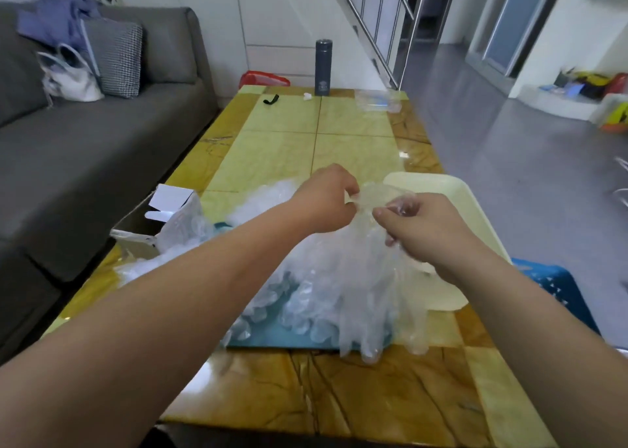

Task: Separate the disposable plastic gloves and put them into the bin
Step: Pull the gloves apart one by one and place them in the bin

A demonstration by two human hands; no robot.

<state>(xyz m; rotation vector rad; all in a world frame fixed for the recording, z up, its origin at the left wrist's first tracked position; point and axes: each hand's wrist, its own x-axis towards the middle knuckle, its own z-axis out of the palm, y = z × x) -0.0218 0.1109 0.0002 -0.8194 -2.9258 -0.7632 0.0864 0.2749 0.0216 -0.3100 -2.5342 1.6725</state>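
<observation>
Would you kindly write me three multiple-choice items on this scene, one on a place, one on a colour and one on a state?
1. Where does the grey flask stand?
A. at the far end of the table
B. on a shelf
C. on the floor

2. What colour is the mat under the glove pile?
A. red
B. teal
C. black

3. What are the left hand and right hand doing?
A. resting flat
B. holding the flask
C. pinching clear gloves between them

Answers: 1 A, it stands upright on the far tiles; 2 B, teal shows at the pile's near edge; 3 C, both pinch the top while the gloves hang down.
</observation>
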